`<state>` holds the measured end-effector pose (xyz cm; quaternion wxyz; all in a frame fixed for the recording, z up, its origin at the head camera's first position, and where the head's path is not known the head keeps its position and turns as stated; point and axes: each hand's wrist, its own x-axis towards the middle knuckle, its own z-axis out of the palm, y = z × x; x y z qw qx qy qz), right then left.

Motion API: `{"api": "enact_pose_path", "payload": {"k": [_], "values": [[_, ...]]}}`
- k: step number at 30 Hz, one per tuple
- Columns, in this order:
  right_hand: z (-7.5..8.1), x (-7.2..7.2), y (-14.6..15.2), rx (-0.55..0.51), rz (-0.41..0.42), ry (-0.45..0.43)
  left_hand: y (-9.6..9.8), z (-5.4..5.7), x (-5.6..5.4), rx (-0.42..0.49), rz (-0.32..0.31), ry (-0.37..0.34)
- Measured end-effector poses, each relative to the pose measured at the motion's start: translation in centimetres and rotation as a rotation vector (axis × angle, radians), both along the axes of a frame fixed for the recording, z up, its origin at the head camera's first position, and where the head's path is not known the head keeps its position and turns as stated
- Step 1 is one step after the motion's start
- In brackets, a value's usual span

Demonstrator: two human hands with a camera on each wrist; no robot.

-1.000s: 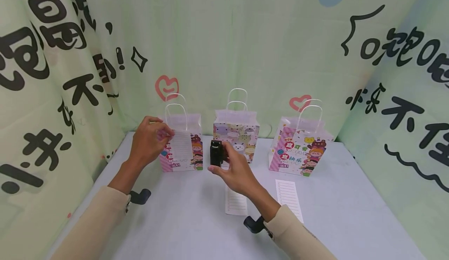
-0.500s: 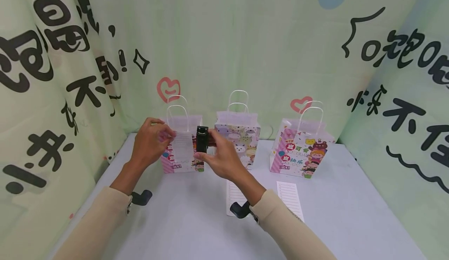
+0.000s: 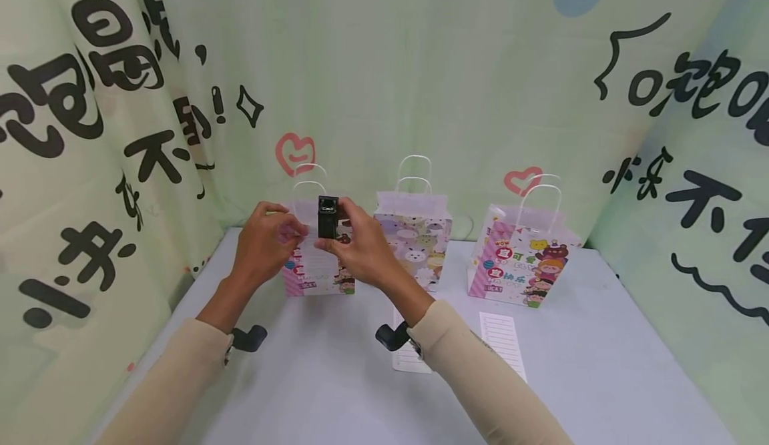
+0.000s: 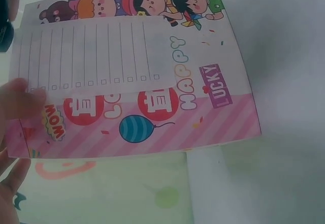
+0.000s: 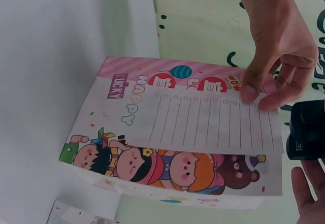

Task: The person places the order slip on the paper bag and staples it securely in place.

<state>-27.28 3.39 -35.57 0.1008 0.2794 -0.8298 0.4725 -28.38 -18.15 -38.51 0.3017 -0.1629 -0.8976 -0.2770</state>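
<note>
The left hand (image 3: 263,245) pinches a white, ruled paper sheet (image 5: 195,125) over a pink-and-white, cartoon-printed paper bag (image 4: 231,117), while the right hand (image 3: 365,245) pinches a black, block-shaped stapler (image 3: 327,219).

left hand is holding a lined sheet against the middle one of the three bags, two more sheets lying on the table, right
Not the middle bag: in the head view, the left hand holds the lined sheet against the left bag.

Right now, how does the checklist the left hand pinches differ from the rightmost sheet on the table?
Held checklist: upright before the left gift bag; rightmost sheet: flat on the table.
Left hand pinches the held checklist; no hand touches the rightmost sheet.
Both: white, ruled.
</note>
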Motion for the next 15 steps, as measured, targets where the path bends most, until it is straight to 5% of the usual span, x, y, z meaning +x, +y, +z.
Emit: {"api": "enact_pose_path", "payload": {"k": [15], "values": [[0.0, -1.7, -2.1, 0.105, 0.015, 0.025, 0.0, -0.1, 0.2, -0.032, 0.027, 0.002]]}}
